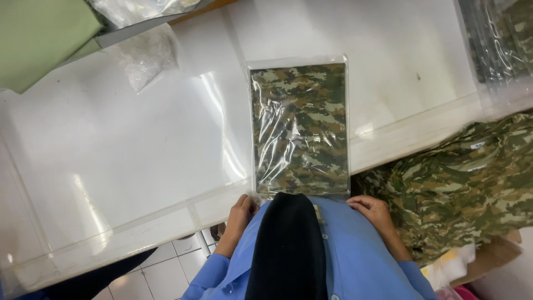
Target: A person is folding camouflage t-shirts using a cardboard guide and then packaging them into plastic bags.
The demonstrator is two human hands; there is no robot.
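Head cam, left to right: green fabric sheet (36, 39) top left, crumpled clear bags (145, 55) next to it, then plenty of bare white table (139, 150). Left hand (240, 214) pinches the near-left corner of the clear-bagged camo garment (300, 128) lying flat at the table edge. Right hand (373, 210) grips its near-right corner. Loose camo pile (466, 178) sits right.

A garment packing workshop: bagged camouflage clothing (300, 128) on a white table (139, 144) (more stacked (461, 178) alongside).
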